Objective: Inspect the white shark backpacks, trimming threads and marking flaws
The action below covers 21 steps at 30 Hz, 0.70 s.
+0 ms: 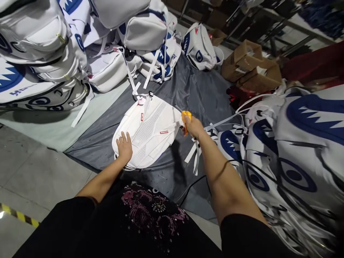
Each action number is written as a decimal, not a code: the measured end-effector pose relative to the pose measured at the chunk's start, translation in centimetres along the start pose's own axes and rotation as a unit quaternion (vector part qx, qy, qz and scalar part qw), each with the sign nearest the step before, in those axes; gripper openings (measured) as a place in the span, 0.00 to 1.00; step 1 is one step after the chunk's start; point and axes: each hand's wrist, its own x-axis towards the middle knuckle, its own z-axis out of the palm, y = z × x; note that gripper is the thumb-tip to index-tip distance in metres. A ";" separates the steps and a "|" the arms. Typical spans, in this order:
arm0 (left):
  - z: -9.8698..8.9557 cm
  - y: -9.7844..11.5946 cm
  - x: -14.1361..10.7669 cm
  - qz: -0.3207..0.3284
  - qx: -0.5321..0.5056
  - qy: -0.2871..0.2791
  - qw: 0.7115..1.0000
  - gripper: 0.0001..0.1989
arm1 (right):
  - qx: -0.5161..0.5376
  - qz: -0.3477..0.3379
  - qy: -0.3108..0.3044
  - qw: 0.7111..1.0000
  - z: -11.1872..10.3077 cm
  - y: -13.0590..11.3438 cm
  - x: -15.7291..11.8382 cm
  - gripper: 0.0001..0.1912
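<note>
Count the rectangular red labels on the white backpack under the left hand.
2 on the backpack: one label nearer the black buckle, the other label nearer the right hand. More may be hidden on its underside.

A bag workshop or factory floor, with near-identical backpacks [43,36] heaped around a grey sheet [196,89]. Open cartons [243,61] and a metal rack [291,24] stand behind; yellow-and-black tape [20,215] crosses the floor [32,175].
</note>
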 end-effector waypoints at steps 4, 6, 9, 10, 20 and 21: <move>-1.0 -0.5 -1.3 0.008 -0.127 -0.024 0.992 0.32 | 0.011 -0.007 0.072 0.997 -0.1 -1.5 3.6 0.19; -1.9 -1.2 -1.5 0.004 -0.202 -0.034 0.979 0.29 | 0.018 0.005 0.063 0.998 0.6 -2.6 4.5 0.25; -2.8 -2.3 -0.5 -0.064 -0.303 -0.047 0.950 0.27 | -0.010 0.037 -0.059 0.998 2.0 -4.0 4.7 0.24; -3.1 -2.6 0.1 -0.094 -0.330 -0.060 0.937 0.28 | -0.024 0.039 -0.097 0.994 2.4 -4.1 4.3 0.21; -3.9 -4.2 4.2 -0.273 -0.396 -0.187 0.856 0.22 | -0.211 -0.004 -0.303 0.929 4.0 -2.7 -4.3 0.17; -3.9 -4.0 4.2 -0.272 -0.380 -0.190 0.864 0.23 | -0.212 -0.017 -0.298 0.930 4.1 -3.1 -4.5 0.18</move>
